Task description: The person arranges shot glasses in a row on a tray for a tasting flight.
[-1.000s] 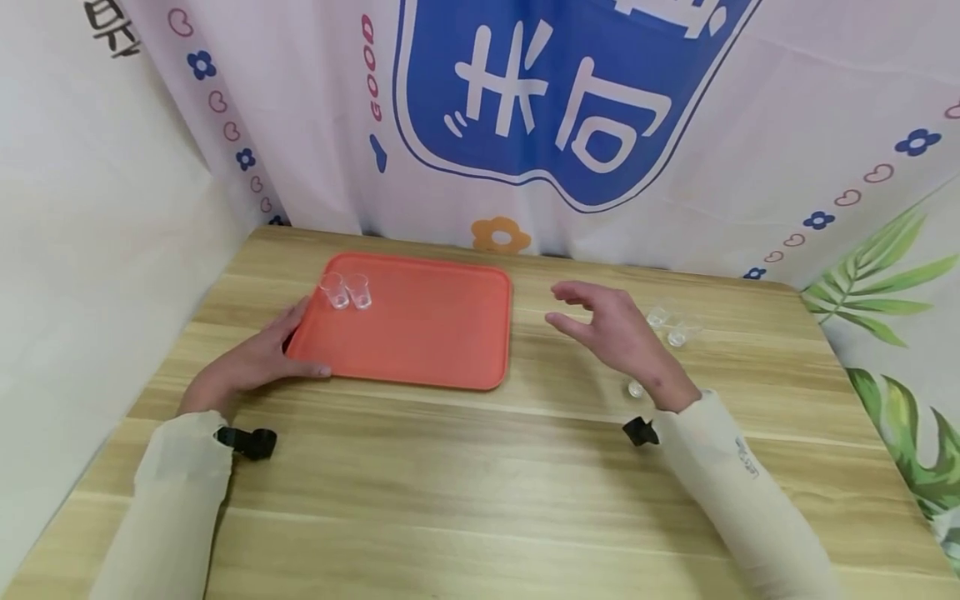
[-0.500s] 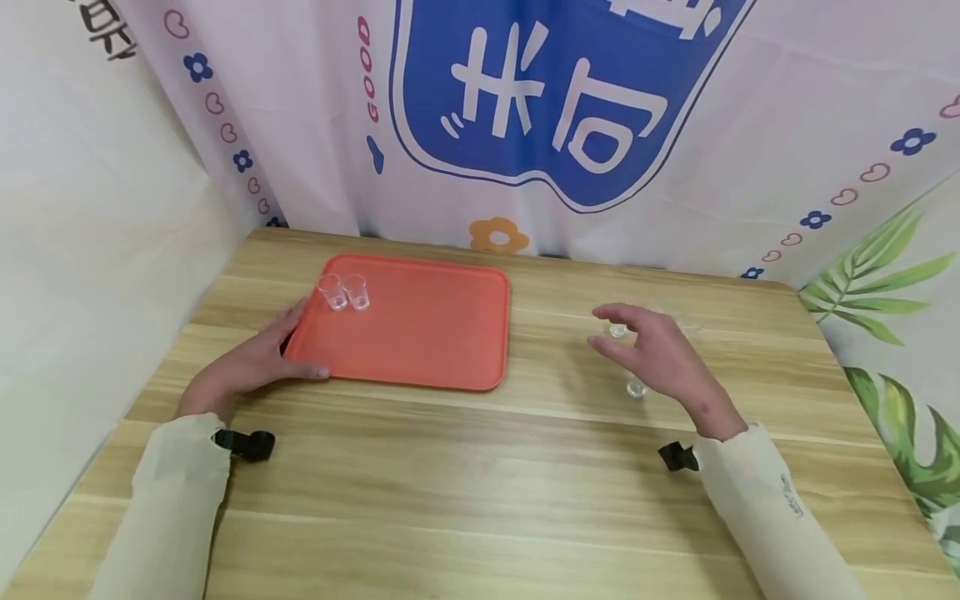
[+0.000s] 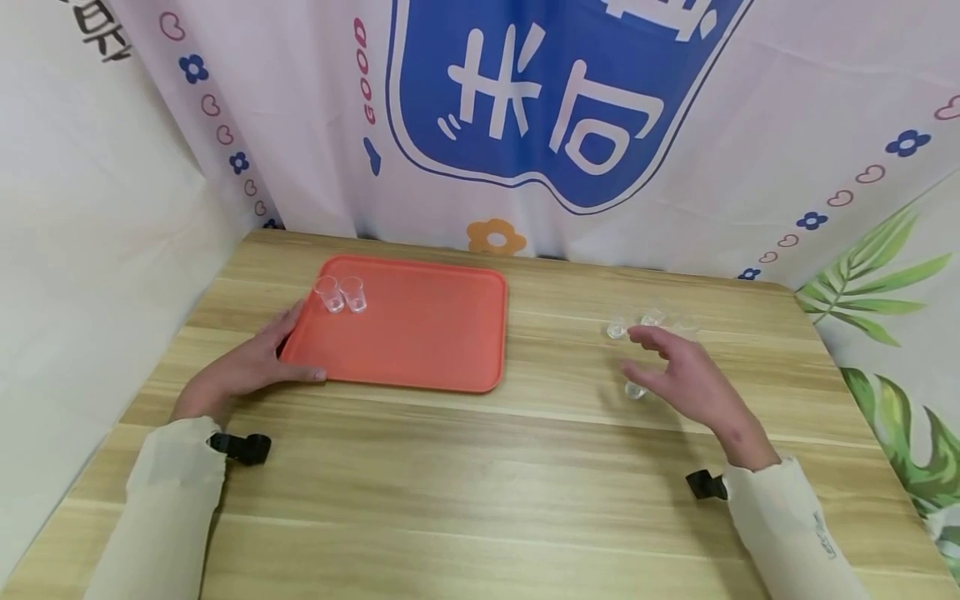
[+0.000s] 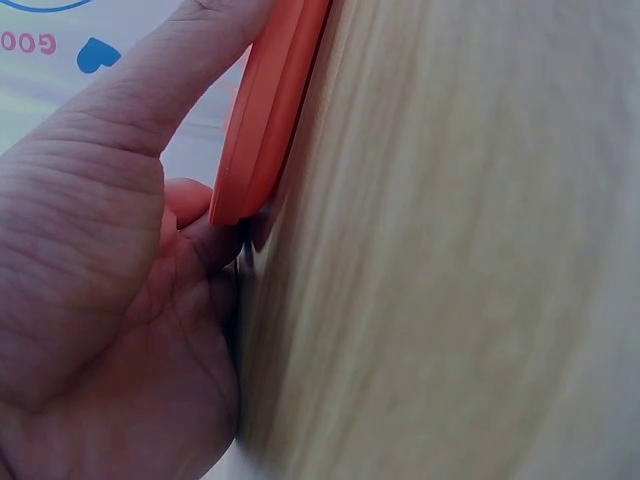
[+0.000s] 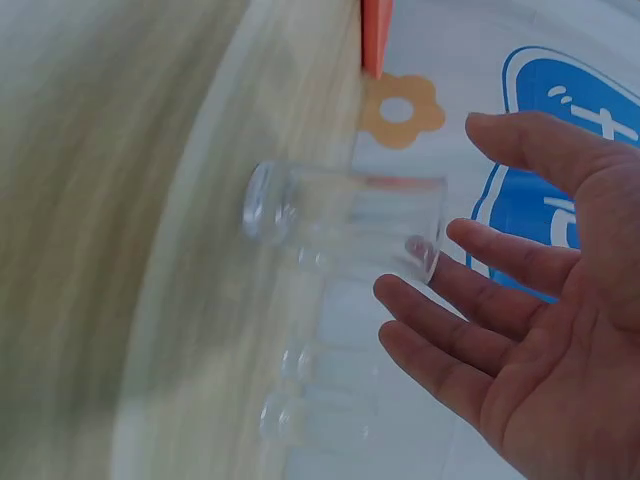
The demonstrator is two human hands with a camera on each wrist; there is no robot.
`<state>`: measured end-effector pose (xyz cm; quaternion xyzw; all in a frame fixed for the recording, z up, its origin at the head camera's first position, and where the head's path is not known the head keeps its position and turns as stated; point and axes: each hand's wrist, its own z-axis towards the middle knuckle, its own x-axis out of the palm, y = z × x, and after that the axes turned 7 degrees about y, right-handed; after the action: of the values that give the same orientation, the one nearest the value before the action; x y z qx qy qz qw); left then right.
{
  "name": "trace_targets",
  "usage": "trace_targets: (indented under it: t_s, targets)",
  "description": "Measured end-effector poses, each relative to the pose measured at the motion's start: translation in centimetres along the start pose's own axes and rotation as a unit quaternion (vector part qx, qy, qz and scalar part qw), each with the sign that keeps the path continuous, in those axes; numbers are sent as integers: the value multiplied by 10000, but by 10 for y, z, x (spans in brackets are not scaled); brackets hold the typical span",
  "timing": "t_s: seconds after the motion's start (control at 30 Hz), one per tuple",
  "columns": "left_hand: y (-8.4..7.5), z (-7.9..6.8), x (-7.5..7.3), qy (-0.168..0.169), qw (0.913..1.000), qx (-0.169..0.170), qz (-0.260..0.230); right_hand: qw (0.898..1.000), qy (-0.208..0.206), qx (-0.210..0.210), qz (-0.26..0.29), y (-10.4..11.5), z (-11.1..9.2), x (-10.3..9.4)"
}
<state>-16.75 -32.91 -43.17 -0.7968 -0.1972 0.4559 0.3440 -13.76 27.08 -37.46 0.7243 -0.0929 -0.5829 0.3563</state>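
A red tray (image 3: 420,333) lies on the wooden table, with two small clear shot glasses (image 3: 354,298) standing side by side at its back left. My left hand (image 3: 251,362) grips the tray's front left corner, thumb along the front edge. In the left wrist view, fingers curl at the rim of the tray (image 4: 262,130). My right hand (image 3: 693,379) hovers over several clear shot glasses at the right, fingers apart and holding nothing. The nearest shot glass (image 5: 345,215) stands upright just beyond my fingertips in the right wrist view; others, faint, stand behind it.
The wooden table (image 3: 450,483) runs back to a printed curtain (image 3: 315,108) with a blue emblem. Bare wood lies between the tray and the right-hand glasses. A leaf-patterned cloth (image 3: 892,292) hangs at the right side.
My right hand has moved right and toward me, from beside the tray to the loose shot glasses, uncovering some of them. My left hand has stayed on the tray.
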Motion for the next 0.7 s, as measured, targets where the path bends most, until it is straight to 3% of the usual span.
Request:
trace_targets:
  t_s: [0.37, 0.7]
  targets:
    - [0, -2, 0, -2, 10000, 30, 68, 9969, 501, 562, 214, -11, -14, 4]
    - [0, -3, -1, -9, 10000, 11, 15, 9968, 462, 643, 114, -20, -19, 10]
